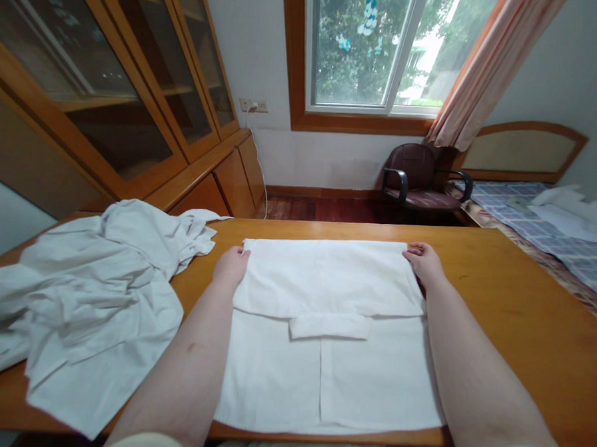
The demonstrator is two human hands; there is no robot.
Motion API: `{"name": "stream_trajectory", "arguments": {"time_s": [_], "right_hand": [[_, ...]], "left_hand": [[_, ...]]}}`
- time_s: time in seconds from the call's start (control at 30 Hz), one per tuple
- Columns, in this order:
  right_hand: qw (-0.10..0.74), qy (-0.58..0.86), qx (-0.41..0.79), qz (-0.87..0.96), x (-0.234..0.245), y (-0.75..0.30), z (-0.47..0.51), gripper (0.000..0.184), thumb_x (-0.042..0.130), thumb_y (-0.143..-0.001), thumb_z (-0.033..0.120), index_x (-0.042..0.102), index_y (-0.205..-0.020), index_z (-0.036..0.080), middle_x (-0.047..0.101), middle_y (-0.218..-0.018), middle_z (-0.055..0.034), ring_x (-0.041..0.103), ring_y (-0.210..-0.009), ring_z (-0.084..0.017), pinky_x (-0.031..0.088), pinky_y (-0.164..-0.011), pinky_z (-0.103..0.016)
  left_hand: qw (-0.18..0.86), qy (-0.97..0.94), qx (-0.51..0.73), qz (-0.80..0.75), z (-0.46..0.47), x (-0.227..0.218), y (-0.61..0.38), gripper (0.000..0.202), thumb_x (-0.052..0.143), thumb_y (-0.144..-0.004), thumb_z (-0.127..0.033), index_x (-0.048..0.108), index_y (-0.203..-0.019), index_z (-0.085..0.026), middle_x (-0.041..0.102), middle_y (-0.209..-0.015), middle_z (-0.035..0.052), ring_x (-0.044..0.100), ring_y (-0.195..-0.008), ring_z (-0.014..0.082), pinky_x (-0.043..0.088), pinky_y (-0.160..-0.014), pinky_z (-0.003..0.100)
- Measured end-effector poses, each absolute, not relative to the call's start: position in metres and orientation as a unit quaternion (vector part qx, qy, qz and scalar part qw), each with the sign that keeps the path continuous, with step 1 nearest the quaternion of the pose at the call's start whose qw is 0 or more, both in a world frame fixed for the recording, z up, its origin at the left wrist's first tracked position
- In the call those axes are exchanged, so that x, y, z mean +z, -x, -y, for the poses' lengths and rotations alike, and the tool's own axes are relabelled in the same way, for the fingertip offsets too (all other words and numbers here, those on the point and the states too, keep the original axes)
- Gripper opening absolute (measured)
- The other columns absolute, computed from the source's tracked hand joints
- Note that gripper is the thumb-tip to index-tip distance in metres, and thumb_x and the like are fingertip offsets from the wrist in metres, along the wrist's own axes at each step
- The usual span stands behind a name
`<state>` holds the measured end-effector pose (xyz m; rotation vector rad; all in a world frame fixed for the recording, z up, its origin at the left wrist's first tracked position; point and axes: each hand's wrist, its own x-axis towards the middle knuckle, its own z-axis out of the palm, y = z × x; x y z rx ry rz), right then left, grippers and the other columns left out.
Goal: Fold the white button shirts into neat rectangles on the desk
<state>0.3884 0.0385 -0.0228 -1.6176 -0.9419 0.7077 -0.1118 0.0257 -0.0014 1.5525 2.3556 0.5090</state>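
Note:
A white coat (330,278) lies flat on the wooden table in front of me, its upper part folded down over the lower part. Below the fold's edge a short strip of cloth, like a belt tab, pokes out, and a vertical slit runs under it. My left hand (232,265) has its fingers closed on the coat's far left corner. At the far right corner, my right hand (423,262) pinches the cloth between thumb and fingers. Both forearms reach along the coat's sides.
A crumpled white garment (109,293) lies on the left of the wooden table (517,342). Beyond stand a glass-door cabinet (182,151), a window (377,54), a maroon armchair (421,173) and a bed (554,203) with a checked cover.

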Motion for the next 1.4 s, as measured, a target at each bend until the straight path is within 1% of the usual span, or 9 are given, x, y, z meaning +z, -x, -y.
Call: {"name": "stream_trajectory", "arguments": {"time_s": [0.17,0.3,0.4,0.63,0.8,0.93,1.13,1.27,1.4], "right_hand": [[0.497,0.728,0.204,0.425,-0.018,-0.385,-0.036,0.022,0.067,-0.06,0.019,0.051,-0.076,0.02,0.062,-0.077,-0.0011,0.06,-0.076,-0.016,0.046,-0.077,-0.03],[0.438,0.764,0.196,0.432,-0.015,-0.384,-0.033,0.027,0.063,-0.069,0.031,0.055,-0.091,0.019,0.064,-0.074,-0.0031,0.06,-0.072,-0.019,0.045,-0.073,-0.032],[0.397,0.777,0.17,0.459,-0.014,-0.384,-0.031,0.032,0.063,-0.071,0.038,0.056,-0.095,0.018,0.064,-0.074,-0.0043,0.058,-0.07,-0.02,0.043,-0.069,-0.031],[0.408,0.755,0.162,0.486,-0.016,-0.382,-0.031,0.023,0.063,-0.069,0.027,0.056,-0.089,0.018,0.062,-0.073,-0.0006,0.055,-0.067,-0.015,0.041,-0.067,-0.027],[0.353,0.762,0.147,0.522,-0.018,-0.381,-0.03,0.012,0.057,-0.073,0.026,0.062,-0.083,0.02,0.065,-0.078,-0.0015,0.055,-0.068,-0.016,0.041,-0.067,-0.028],[0.297,0.772,0.151,0.541,-0.017,-0.378,-0.031,0.024,0.052,-0.08,0.027,0.069,-0.096,0.02,0.068,-0.091,-0.0056,0.06,-0.081,-0.019,0.043,-0.075,-0.029],[0.155,0.77,0.107,0.61,-0.011,-0.376,-0.033,0.035,0.044,-0.086,0.025,0.069,-0.111,0.018,0.064,-0.112,-0.0133,0.058,-0.102,-0.024,0.041,-0.089,-0.031],[0.128,0.771,0.103,0.615,-0.006,-0.375,-0.03,0.037,0.043,-0.087,0.029,0.066,-0.115,0.021,0.064,-0.112,-0.0134,0.059,-0.102,-0.026,0.041,-0.088,-0.032],[0.128,0.791,0.108,0.588,-0.003,-0.372,-0.026,0.037,0.044,-0.087,0.034,0.066,-0.115,0.025,0.068,-0.104,-0.0109,0.061,-0.096,-0.026,0.043,-0.08,-0.033]], "left_hand": [[0.139,-0.523,0.2,-0.817,-0.025,-0.001,0.113,0.029,0.051,-0.082,-0.038,0.064,-0.099,-0.019,0.07,-0.101,0.0108,0.064,-0.093,0.0257,0.048,-0.077,0.032],[0.133,-0.525,0.2,-0.816,-0.024,0.0,0.113,0.03,0.045,-0.085,-0.039,0.064,-0.099,-0.019,0.069,-0.101,0.0114,0.063,-0.093,0.0267,0.048,-0.076,0.034],[0.129,-0.526,0.191,-0.819,-0.024,0.001,0.113,0.032,0.04,-0.088,-0.038,0.064,-0.098,-0.019,0.068,-0.102,0.0124,0.063,-0.094,0.0279,0.048,-0.077,0.035],[0.134,-0.524,0.206,-0.815,-0.025,0.003,0.117,0.028,0.044,-0.086,-0.035,0.064,-0.098,-0.019,0.068,-0.104,0.0112,0.062,-0.095,0.0264,0.047,-0.079,0.034],[0.119,-0.529,0.197,-0.817,-0.025,0.003,0.117,0.026,0.046,-0.086,-0.033,0.064,-0.099,-0.019,0.068,-0.104,0.0109,0.062,-0.095,0.0264,0.047,-0.079,0.034],[0.109,-0.543,0.172,-0.815,-0.023,0.003,0.114,0.028,0.044,-0.087,-0.032,0.063,-0.103,-0.019,0.068,-0.103,0.0122,0.062,-0.096,0.0272,0.047,-0.079,0.034],[0.102,-0.549,0.17,-0.812,-0.025,0.001,0.116,0.03,0.044,-0.087,-0.029,0.063,-0.106,-0.017,0.068,-0.107,0.0138,0.062,-0.098,0.0265,0.046,-0.081,0.033],[0.114,-0.543,0.173,-0.814,-0.027,0.001,0.117,0.029,0.045,-0.086,-0.029,0.064,-0.105,-0.017,0.067,-0.107,0.0136,0.062,-0.099,0.0271,0.046,-0.08,0.033],[0.118,-0.543,0.18,-0.812,-0.027,0.002,0.118,0.029,0.046,-0.086,-0.028,0.064,-0.105,-0.016,0.067,-0.107,0.0133,0.061,-0.1,0.0272,0.045,-0.082,0.033]]}}
